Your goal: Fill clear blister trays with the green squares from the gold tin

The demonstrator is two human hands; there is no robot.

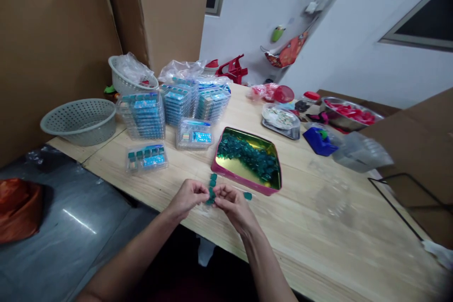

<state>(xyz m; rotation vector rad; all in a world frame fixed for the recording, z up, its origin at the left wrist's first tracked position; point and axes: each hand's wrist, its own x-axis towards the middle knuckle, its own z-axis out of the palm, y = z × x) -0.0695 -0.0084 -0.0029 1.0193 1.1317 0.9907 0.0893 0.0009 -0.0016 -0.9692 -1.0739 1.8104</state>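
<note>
As the left hand (187,197) and right hand (233,205) meet above the wooden table (318,250), their fingertips press together, clamped on a short row of teal square pieces (211,190). A loose teal piece (247,196) lies just right of the hands, beside the near edge of a pink-rimmed gold tin (233,184), which holds a heap of matching pieces (246,155). Toward the far left, a clear plastic box (146,158) holds teal pieces and blue cards, with stacked boxes (143,115) beyond it.
</note>
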